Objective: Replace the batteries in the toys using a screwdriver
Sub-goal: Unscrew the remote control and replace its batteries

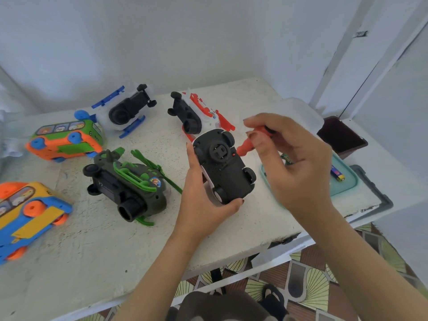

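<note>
Six toys are out on the rough white table [139, 239]. One of them, a white toy car with a black plastic underside [228, 167], is held belly-up in the person's left hand [203, 200], thumb along one flank and fingertips curled round the rear end. Just to the right of that hand, the right hand [291, 163] pinches a red-handled screwdriver [246, 148], fingers closed on the handle. The screwdriver's red end sits just beside the car's chassis, and its metal tip cannot be made out. The likeliest trouble is a slip. The car appears braced by one palm alone, so a hard push from the driver could roll it in the grip, skating the blade off a small screw head to chew the screw or jab the left palm. A freed screw could also get away, because the car is held not far from the table's front edge, with patterned floor [308, 288] below the forearms. Beyond the right hand, a blue-and-yellow battery [337, 174] lies loose on a teal plastic lid [347, 189], where a knock from the arm could set it rolling. A second, green battery [287, 158] shows partly behind the fingers.
</note>
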{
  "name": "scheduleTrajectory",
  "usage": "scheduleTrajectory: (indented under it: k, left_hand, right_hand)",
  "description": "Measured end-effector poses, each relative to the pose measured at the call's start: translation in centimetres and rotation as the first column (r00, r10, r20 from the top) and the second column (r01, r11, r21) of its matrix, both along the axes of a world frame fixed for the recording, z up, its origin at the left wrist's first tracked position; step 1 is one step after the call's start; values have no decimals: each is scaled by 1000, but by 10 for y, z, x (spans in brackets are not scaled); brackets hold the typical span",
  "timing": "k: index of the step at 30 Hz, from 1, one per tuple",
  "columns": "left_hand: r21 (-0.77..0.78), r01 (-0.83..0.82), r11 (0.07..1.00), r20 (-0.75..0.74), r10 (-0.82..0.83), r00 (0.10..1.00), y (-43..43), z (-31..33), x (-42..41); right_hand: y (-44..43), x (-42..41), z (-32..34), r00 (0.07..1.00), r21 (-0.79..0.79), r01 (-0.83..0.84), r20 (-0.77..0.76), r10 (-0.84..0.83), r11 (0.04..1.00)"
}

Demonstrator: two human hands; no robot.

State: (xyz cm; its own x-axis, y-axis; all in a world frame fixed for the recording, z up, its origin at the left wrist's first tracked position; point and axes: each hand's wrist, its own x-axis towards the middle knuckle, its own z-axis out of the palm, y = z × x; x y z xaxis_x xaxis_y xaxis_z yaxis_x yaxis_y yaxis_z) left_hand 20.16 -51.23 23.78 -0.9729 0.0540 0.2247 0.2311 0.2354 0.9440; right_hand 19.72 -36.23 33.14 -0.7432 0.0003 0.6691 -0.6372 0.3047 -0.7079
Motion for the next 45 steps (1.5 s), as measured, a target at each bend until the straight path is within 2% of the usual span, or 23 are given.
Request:
scheduleTrajectory:
  k: [3, 7, 11, 15, 20, 23, 25, 30, 34, 38, 42, 45]
  left_hand:
    - [4, 67, 998, 17, -67, 998, -4, 1, -3]
    - [-95, 55, 994, 24, -53, 998, -8, 4, -8]
    - [-90, 76, 993, 54, -72, 996, -5, 4, -9]
    - [-59, 99, 993, -8, -100, 995, -5, -3, -12]
    - [-59, 153, 986, -64, -157, 986, -8, -6, -14]
    - [-82, 87, 993, -133, -97, 986, -7, -9, -15]
    - [-152, 14, 988, -179, -42, 983, -6, -11, -14]
    - [-354, -129, 926, -231, 47, 972, -4, -5, -10]
    - [-320, -93, 943, -216, 23, 976, -4, -5, -11]
    - [-332, -42, 942, -187, -22, 982, -5, -5, -10]
    - [-285, -64, 956, -209, 3, 978, -6, -9, -12]
    - [-337, -106, 936, -253, 19, 967, -7, -10, -14]
  right_hand:
    - [2, -3, 1, 995, -68, -55, 79, 61, 996]
    - [2, -3, 4, 994, -89, -69, 76, 76, 994]
    - [-2, -2, 4, 999, -79, -26, 45, 30, 997]
    - [-1, -3, 4, 995, 5, 93, -24, -93, 996]
    - [1, -4, 3, 993, 19, 112, -41, -111, 994]
    - [-2, -4, 3, 997, -27, 79, -17, -79, 997]
    - [-2, -4, 2, 999, -75, 52, 6, -52, 996]
    - [-6, -7, -1, 999, -59, 50, 8, -49, 997]
    - [-9, -9, 1, 999, -120, 3, 40, 1, 993]
    - [-12, -12, 2, 998, -135, 61, 18, -59, 989]
    - [-11, -14, 4, 991, -88, 134, -1, -135, 987]
    - [-12, -13, 5, 987, -113, 158, 41, -154, 981]
